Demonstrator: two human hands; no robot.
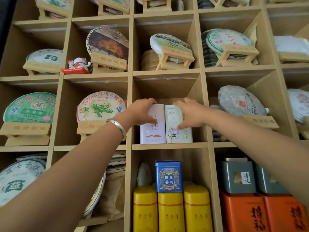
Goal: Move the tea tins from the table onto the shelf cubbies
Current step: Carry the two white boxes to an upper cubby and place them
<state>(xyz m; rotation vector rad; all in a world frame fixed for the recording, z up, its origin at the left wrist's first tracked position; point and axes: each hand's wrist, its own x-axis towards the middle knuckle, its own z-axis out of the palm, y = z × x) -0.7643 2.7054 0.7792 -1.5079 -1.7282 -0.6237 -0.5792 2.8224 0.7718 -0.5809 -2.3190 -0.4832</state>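
Tea tins [165, 124] standing side by side mid-frame, each clamped by one hand's fingers [151, 101], could tip forward if released near the cubby's [168, 146] front lip.

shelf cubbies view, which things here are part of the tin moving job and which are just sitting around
Job:
- pale pink rectangular tea tin, left hand on it
- white rectangular tea tin, right hand on it
- their wooden cubby

Just there:
- blue square tin
- three yellow cylindrical tins
- lucky cat figurine

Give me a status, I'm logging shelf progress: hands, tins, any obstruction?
Left hand grips the pale pink tin. Right hand grips the white tin. Both tins upright, side by side in the middle cubby. Nothing blocking.
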